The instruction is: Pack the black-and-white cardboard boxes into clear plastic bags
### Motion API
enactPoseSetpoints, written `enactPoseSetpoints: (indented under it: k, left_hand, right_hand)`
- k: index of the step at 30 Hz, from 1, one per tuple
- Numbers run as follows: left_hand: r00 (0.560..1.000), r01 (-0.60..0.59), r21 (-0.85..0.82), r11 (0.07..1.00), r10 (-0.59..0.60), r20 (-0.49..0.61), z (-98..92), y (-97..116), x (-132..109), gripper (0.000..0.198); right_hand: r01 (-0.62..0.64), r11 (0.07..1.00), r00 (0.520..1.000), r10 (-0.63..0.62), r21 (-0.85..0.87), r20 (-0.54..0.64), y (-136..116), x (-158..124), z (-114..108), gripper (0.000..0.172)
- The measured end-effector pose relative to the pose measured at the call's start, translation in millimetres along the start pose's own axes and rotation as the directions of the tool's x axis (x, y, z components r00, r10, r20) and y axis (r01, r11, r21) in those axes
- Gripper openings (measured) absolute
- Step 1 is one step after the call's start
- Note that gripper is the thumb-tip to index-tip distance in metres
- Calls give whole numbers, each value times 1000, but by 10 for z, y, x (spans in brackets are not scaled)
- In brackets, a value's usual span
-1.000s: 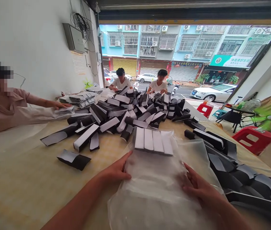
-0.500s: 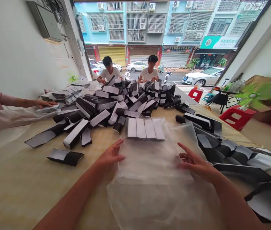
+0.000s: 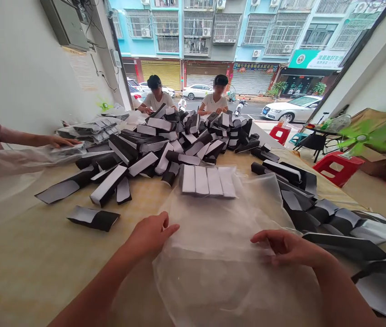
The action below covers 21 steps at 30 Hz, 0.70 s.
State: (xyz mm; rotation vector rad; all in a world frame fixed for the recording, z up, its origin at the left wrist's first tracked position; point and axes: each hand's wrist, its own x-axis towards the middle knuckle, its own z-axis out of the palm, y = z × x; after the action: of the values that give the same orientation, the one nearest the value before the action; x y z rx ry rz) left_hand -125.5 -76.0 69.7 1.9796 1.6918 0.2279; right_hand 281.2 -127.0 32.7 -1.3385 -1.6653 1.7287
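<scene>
Here we go, the left hand (image 3: 150, 236) sits on a clear plastic bag (image 3: 213, 277) near the counter's front edge, fingers loosely curled, and the right hand (image 3: 290, 247) sits on the film opposite, fingers slightly spread, and I can't tell whether either one is actually pinching it! Just past and between them, four black-and-white cardboard sleeves (image 3: 208, 180) lie side by side at the bag's far end, though whether they're inside it or on top is hard to call. Beyond them, a big heap of matching sleeves (image 3: 179, 145) fills the counter (image 3: 18, 259) centre. A co-worker's hand (image 3: 61, 141) reaches in at the left edge, and two co-workers (image 3: 186, 95) sit across the far end. Over the street, a green shop sign (image 3: 315, 59) shows Chinese characters, too small to read!
</scene>
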Motion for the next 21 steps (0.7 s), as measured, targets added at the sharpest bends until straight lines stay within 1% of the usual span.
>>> enactPoseSetpoints:
  k: [1,2,3,4,5,6,7,8,9,11,14,17,21]
  left_hand:
    - [999,-49,6,999,49,15,-8,3,-11,32]
    - [992,-112,-35,993,114,51,-22,-1,-22,29]
    - [976,-184,-112,976,195,98,-38,-8,-32,27]
    - [946,-258,-202,945,290,146,-52,-16,-41,27]
    - [905,-322,-281,904,381,190,-58,-25,-48,29]
    - [861,-369,-331,869,454,230,-53,-34,-51,33]
    - [826,-399,-347,849,497,266,-36,-44,-47,37]
    - [805,-415,-333,846,513,300,-6,-56,-37,40]
    - [797,-423,-302,854,509,325,33,-71,-18,43]
    - [805,-417,-241,877,479,351,119,-112,35,44]
    - [804,-414,-237,879,475,357,207,-181,120,42]
    - [800,-423,-234,875,482,356,211,-210,152,39]
    - [805,-435,-209,876,482,345,187,-171,137,25]
  right_hand:
    - [-20,1000,1000,20,-4,-1,-2,8,10,57]
    - [-38,999,999,38,-2,-2,-2,16,19,53]
    - [-51,999,999,51,2,-3,0,22,24,49]
    - [-60,998,998,60,7,-6,5,28,27,45]
    - [-62,998,998,63,11,-12,12,34,27,42]
    - [-61,998,998,62,13,-15,21,40,24,40]
    - [-60,998,998,60,15,-17,31,47,20,38]
    - [-61,998,998,62,19,-18,42,54,15,37]
    - [-67,998,998,67,24,-18,51,61,9,36]
    - [-87,996,996,88,31,-20,63,75,-1,37]
    - [-116,993,993,116,29,-20,58,97,-6,38]
    - [-129,992,991,129,16,-30,46,111,-7,41]
    - [-97,995,995,97,26,-32,73,91,-36,38]
